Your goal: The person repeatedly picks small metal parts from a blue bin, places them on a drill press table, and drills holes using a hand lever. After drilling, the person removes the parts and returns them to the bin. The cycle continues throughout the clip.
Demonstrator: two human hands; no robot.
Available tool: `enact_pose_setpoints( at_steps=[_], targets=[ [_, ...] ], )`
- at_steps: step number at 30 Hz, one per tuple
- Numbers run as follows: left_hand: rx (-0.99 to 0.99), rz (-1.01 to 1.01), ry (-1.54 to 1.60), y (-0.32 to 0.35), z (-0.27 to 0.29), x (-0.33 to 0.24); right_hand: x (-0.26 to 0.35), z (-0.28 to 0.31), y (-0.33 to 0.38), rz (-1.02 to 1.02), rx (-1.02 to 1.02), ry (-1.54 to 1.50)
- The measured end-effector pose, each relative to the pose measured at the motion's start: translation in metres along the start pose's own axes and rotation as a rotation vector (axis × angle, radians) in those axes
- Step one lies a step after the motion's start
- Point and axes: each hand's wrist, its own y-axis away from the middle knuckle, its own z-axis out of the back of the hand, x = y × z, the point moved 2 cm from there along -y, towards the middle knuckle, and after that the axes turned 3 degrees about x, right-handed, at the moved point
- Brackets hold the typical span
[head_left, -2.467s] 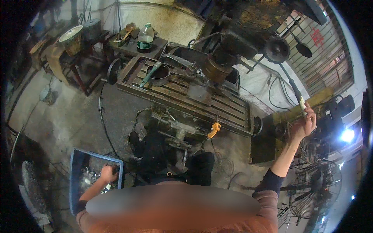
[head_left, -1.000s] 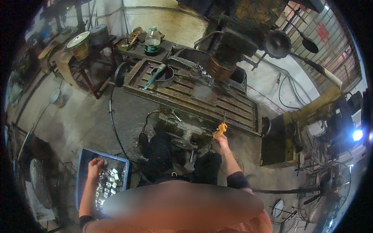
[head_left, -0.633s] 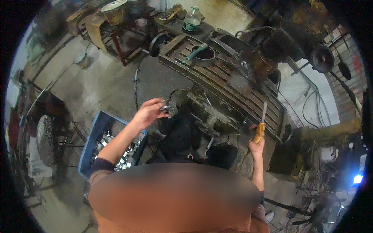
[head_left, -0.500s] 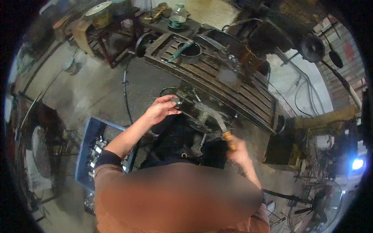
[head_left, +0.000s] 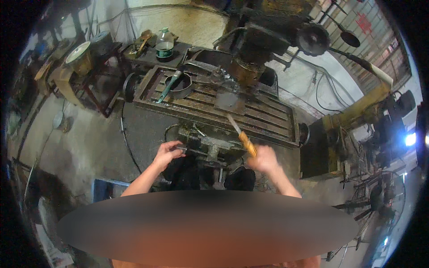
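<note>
- Left hand [head_left: 166, 155] pinches a small grey piece [head_left: 183, 149].
- Right hand [head_left: 264, 160], well apart, grips a yellow tool [head_left: 246, 142].
- The tool points far and left.

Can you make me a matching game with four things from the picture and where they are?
Things:
1. yellow tool
2. brush
3. bottle
4. bin

Places:
A. at the picture's lower left
B. across the rim of a round pot
C. in the right hand
D. on a table at the back

Right pairs: 1-C, 2-B, 3-D, 4-A.
</note>
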Motion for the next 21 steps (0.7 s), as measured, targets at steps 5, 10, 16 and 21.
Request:
enact_pose_setpoints(
  at_steps=[5, 10, 16, 21],
  targets=[
    [0.047, 0.010, -0.164, -0.002, 0.018, 0.013, -0.020, 0.020, -0.083, -0.115, -0.160, 0.054],
    [-0.034, 0.015, -0.231, 0.016, 0.009, -0.006, -0.026, 0.016, -0.132, -0.234, -0.130, -0.046],
    [-0.050, 0.049, -0.325, 0.003, -0.005, -0.021, -0.029, -0.003, -0.096, -0.017, 0.013, -0.353],
    [0.137, -0.055, -0.418, -0.052, -0.051, -0.043, -0.038, -0.011, -0.020, 0.132, 0.143, -0.442]
  ],
)
